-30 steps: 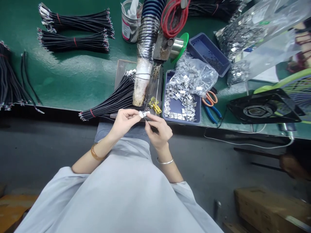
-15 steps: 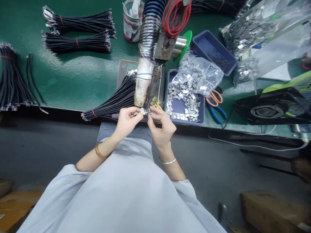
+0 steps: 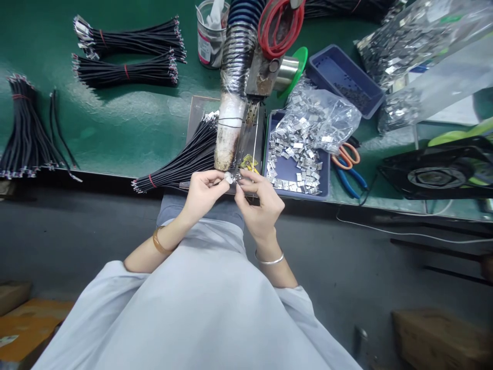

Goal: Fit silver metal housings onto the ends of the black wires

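Note:
At the bench edge, below a soldering tip, my left hand [image 3: 204, 194] is closed in a pinch. A small white piece [image 3: 228, 178] shows at its thumb tip; whether it is held or worn there I cannot tell. My right hand [image 3: 264, 203] is also pinched, its fingertips almost meeting the left ones. Something tiny and shiny lies between the two hands, too small to name. Just left of them a bundle of black cables [image 3: 181, 156] with a red tie rests on a dark board [image 3: 195, 110]. A wrapped fume hose [image 3: 230, 115] hangs directly above the fingertips.
Right of my hands stands a blue tray [image 3: 325, 174] of small metal connectors, partly under a plastic bag [image 3: 335, 110]. Beyond are orange-and-blue pliers [image 3: 348, 169], another blue bin [image 3: 339, 77], a black fan [image 3: 435, 172] and a solder spool [image 3: 295, 74]. Tied cable bundles [image 3: 127, 72] lie at left.
The whole view has shifted slightly, so the bench things appear a little farther right. My right hand has turned slightly, its knuckles lower and farther right. Both hands stay pinched at the same spot.

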### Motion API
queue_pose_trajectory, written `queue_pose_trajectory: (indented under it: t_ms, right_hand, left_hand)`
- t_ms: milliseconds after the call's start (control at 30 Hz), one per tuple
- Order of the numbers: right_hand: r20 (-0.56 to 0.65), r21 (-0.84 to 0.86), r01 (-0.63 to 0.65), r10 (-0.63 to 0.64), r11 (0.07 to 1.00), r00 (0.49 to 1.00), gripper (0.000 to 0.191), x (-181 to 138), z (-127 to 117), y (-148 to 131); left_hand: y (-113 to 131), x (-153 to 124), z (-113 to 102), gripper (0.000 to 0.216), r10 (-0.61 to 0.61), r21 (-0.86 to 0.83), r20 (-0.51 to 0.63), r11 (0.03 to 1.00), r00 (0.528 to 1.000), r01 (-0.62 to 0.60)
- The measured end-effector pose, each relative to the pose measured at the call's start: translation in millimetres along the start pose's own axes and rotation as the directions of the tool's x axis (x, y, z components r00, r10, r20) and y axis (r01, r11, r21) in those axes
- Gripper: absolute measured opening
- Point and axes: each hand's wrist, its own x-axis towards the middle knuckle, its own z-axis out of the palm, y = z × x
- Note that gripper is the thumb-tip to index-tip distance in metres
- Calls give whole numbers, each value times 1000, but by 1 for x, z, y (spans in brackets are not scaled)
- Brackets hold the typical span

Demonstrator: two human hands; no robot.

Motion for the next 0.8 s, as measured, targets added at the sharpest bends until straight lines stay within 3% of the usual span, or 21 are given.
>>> queue_pose_trajectory:
  t_ms: [400, 600, 700, 800]
  right_hand:
    - [21, 4, -7, 6, 1000, 1000, 14, -2, -6, 1]
    - [17, -6, 73, -73, 997, 997, 14, -6, -6, 1]
    - [-122, 82, -49, 59, 995, 991, 8, -10, -8, -2]
    - [-356, 210, -86, 158, 974, 921, 3, -11, -14, -4]
  left_hand:
    - [-2, -4, -5, 16, -50, 8, 80, 999, 996, 49]
    - [-2, -7, -4, 13, 11, -26, 120, 1000, 993, -8]
    - [-3, -8, -3, 14, 19, -31, 107, 999, 994, -15]
    - [-4, -8, -2, 17, 3, -13, 79, 1000, 997, -2]
